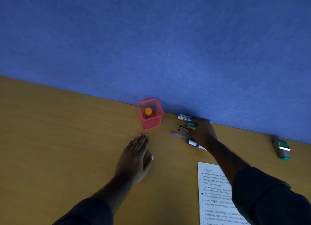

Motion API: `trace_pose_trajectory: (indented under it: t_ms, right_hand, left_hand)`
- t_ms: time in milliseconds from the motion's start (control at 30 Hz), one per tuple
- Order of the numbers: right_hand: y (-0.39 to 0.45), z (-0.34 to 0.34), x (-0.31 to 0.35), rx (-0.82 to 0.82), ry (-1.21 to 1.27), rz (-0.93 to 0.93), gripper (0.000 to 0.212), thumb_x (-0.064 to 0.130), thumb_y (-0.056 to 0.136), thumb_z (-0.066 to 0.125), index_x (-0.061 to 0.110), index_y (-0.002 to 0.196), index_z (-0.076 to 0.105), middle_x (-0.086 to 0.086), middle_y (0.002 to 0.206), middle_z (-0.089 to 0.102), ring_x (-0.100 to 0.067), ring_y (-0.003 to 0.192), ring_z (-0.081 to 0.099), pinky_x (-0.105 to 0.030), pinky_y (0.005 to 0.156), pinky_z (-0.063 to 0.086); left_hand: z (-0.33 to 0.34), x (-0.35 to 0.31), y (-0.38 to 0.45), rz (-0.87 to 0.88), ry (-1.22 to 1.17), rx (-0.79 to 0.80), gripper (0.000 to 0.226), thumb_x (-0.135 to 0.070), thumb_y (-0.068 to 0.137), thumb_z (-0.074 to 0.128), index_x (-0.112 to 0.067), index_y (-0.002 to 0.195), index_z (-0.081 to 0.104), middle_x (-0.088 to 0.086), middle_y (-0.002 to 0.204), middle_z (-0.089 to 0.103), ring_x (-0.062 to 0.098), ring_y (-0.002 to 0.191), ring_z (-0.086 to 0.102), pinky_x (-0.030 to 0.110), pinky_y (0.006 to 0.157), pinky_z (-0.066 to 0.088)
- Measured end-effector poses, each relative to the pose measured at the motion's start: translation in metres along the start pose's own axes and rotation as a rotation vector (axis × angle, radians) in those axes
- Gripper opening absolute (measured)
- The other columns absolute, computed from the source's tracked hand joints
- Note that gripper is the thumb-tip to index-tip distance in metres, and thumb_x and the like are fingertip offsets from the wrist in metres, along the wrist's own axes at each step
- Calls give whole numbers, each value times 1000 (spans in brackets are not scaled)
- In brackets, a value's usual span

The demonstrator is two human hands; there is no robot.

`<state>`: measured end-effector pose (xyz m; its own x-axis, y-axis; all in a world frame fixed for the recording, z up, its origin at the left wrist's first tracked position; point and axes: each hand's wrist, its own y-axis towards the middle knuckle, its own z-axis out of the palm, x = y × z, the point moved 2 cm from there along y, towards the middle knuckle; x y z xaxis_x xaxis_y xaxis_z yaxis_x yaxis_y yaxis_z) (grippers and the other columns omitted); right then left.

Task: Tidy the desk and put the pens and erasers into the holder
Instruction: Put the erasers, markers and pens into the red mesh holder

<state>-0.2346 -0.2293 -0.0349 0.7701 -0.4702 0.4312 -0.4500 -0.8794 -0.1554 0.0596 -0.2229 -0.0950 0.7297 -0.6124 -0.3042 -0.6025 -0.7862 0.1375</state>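
paper: a printed sheet [213, 191] is left at the near right edge of the surface [67, 140], out of play
left hand [136, 155]: laid flat, grip spread, nothing held, probably bracing just short of the holder
right hand [202, 132]: curled over the pens [182, 132] and a blue-yellow eraser [191, 126]; whether anything's pinched can't be told
holder [150, 113]: red mesh, parked against the blue wall [151, 40], something orange-capped [148, 111] already dropped in

The printed sheet [213, 191] on the bench, to the right of and nearer than the red mesh holder [151, 114], carries bulleted lines of dark print, too blurred to read. The white marker [185, 118] just right of the holder bears a dark label, also illegible. Nothing else carries text.
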Motion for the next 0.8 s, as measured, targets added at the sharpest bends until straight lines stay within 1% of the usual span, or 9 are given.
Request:
trace_pose_trajectory:
  t_ms: [133, 200, 267, 333, 433, 500, 567, 733, 800]
  right_hand:
    - [-6, -1, 6, -6, 10, -28, 43, 25, 81, 73, 12, 121, 63, -11, 118, 67, -26, 104, 63, -36, 85, 53]
    - [-9, -8, 13, -62, 53, -80, 41, 23, 79, 76, 10, 116, 66, -10, 113, 68, -26, 101, 63, -37, 84, 53]
    - [-11, -19, 26, -131, 133, -176, 35, 20, 74, 78, 10, 107, 69, -9, 102, 69, -25, 93, 63, -33, 78, 52]
    - [-10, -32, 46, -178, 175, -294, 33, 18, 71, 79, 11, 102, 69, -7, 96, 67, -21, 87, 61, -28, 73, 47]
    - [-9, -48, 86, -210, 220, -460, 29, 15, 70, 76, 13, 97, 69, -4, 91, 65, -14, 79, 55, -27, 70, 44]
    - [-8, -52, 109, -166, 203, -541, 27, 16, 70, 74, 13, 96, 69, -6, 88, 65, -17, 80, 55, -28, 71, 42]
    - [-7, -50, 126, -107, 169, -588, 27, 19, 71, 72, 14, 97, 69, -7, 88, 65, -22, 84, 57, -32, 72, 44]
    - [0, -39, 145, -29, 146, -576, 27, 20, 69, 71, 14, 95, 68, -7, 89, 64, -25, 86, 57, -35, 72, 46]
    - [2, -33, 149, -1, 127, -559, 27, 26, 68, 70, 16, 93, 68, -5, 87, 63, -24, 84, 56, -36, 70, 47]
  left_hand:
    - [0, -1, 0, 0, -10, 2, 66, -49, 99, 41, -11, 152, 35, 3, 162, 31, 19, 150, 26, 40, 121, 25]
    - [-1, -1, 0, 0, -6, 2, 66, -49, 99, 41, -10, 152, 35, 4, 161, 32, 19, 150, 26, 40, 121, 25]
    - [-2, -2, 0, 1, -1, 3, 66, -50, 99, 40, -10, 152, 34, 3, 162, 31, 18, 150, 25, 39, 121, 24]
    - [-2, -2, 0, 2, 9, 13, 67, -51, 99, 38, -11, 153, 33, 3, 162, 29, 18, 151, 23, 39, 122, 22]
    - [-2, -2, 0, -1, 22, 28, 68, -52, 100, 35, -11, 154, 30, 2, 164, 26, 18, 152, 21, 38, 122, 20]
    - [-3, -1, 0, -9, 28, 41, 69, -54, 100, 33, -13, 156, 27, 1, 165, 22, 16, 153, 17, 37, 123, 18]
    - [-3, -2, 0, -15, 29, 46, 70, -54, 99, 32, -13, 156, 26, 1, 165, 21, 15, 153, 16, 37, 123, 18]
    - [-2, -2, 1, -22, 25, 56, 70, -54, 99, 32, -14, 156, 26, 0, 165, 22, 14, 153, 16, 37, 122, 19]
    - [-2, -1, 0, -25, 23, 55, 69, -54, 99, 35, -14, 156, 27, 1, 165, 23, 15, 152, 18, 37, 122, 19]
